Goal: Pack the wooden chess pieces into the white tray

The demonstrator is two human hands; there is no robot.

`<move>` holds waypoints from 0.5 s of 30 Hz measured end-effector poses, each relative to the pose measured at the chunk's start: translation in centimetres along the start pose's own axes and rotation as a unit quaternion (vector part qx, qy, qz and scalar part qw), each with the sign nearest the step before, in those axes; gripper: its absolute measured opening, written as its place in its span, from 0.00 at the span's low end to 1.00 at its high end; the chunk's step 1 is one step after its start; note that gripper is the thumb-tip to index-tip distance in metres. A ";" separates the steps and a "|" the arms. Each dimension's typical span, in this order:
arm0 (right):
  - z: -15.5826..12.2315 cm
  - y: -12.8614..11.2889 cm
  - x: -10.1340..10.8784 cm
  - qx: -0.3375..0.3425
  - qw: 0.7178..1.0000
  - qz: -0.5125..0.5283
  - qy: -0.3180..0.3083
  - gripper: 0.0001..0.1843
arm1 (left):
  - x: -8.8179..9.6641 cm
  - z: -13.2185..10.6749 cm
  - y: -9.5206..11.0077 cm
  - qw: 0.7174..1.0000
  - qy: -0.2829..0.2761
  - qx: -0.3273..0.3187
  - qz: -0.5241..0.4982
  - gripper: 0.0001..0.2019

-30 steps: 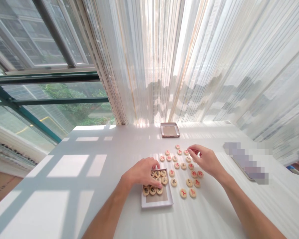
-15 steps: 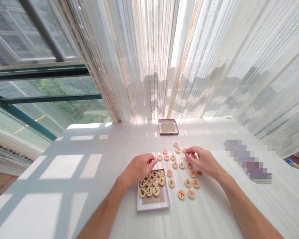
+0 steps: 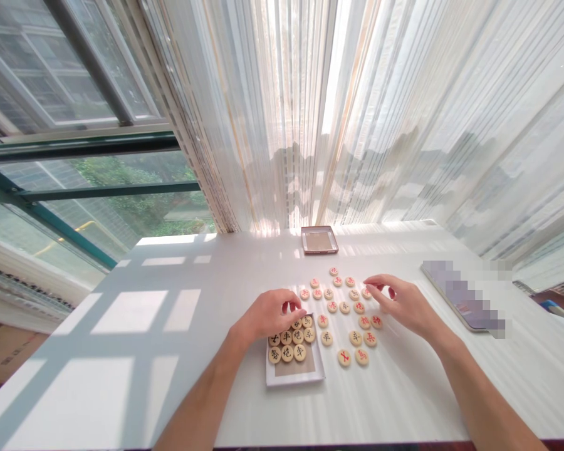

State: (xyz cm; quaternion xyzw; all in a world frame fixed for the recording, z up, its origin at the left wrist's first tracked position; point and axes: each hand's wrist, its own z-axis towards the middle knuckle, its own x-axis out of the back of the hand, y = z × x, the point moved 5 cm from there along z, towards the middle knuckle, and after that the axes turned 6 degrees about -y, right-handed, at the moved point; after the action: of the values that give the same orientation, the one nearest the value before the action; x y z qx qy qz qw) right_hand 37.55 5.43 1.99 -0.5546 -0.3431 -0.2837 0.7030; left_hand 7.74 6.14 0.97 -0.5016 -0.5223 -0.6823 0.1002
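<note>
Discs of pale round wood with black marks [image 3: 286, 346] lie in the shallow white square tray [image 3: 295, 379], the left hand [image 3: 267, 314] curls over them, grip unclear, and the right hand [image 3: 404, 304] spreads empty fingers above red-marked wooden discs [image 3: 356, 338] beside the tray.

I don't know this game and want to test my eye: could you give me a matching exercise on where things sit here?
Things:
1. black-marked pieces
2. red-marked pieces
3. brown-edged tray
4. right hand

Places:
A. far edge of the table, by the curtain
B. at the right edge of the loose group
C. inside the white box
D. loose on the table

Pairs: 1-C, 2-D, 3-A, 4-B
</note>
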 end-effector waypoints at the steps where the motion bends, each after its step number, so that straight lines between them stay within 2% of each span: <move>1: -0.4 0.1 0.0 -0.002 1.000 0.004 -0.001 0.15 | 0.0 0.0 0.0 1.000 -0.005 -0.001 -0.001 0.15; 7: -2.0 0.5 -0.2 -0.009 1.000 0.008 0.003 0.16 | -0.1 0.0 0.0 1.000 -0.014 -0.005 0.002 0.17; 15: -1.5 0.3 0.4 0.002 1.000 0.003 -0.014 0.15 | -0.1 -0.1 0.4 1.000 -0.017 -0.014 0.012 0.19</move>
State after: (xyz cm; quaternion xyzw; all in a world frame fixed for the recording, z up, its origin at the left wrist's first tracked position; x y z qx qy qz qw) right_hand 38.29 4.05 1.90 -0.5582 -0.3513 -0.2729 0.7004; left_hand 7.99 5.88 1.11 -0.5206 -0.5086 -0.6796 0.0922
